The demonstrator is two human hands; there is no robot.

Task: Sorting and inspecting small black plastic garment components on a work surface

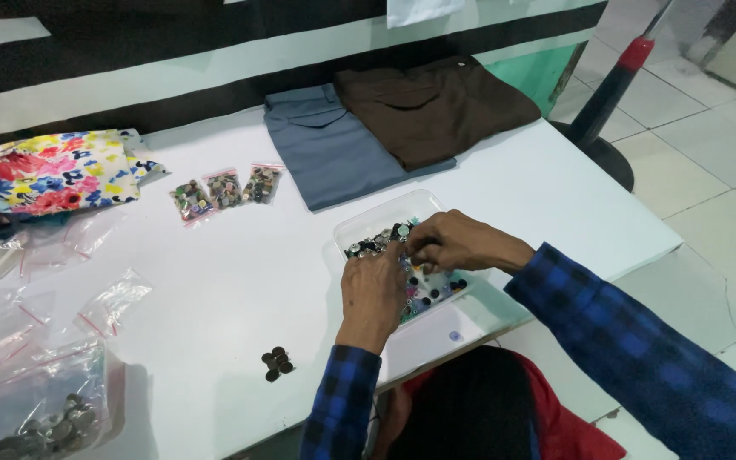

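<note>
A clear plastic tray [366, 221] full of mixed buttons sits near the white table's right edge. My left hand [371, 290] rests over its near side, fingers curled down into the buttons. My right hand [453, 242] reaches in from the right, fingertips pinched among the buttons at the tray's middle. Whether either hand holds a button is hidden by the fingers. Both sleeves are blue and black plaid. A few dark buttons [277, 363] lie loose on the table near my left forearm.
Three small bags of buttons [225, 189] lie mid-table. Folded grey-blue cloth [334, 149] and brown cloth [436, 106] sit at the back. Floral fabric [53, 170] lies far left, clear bags [36, 400] with buttons at front left. A black and red post [610, 89] stands on the tiled floor.
</note>
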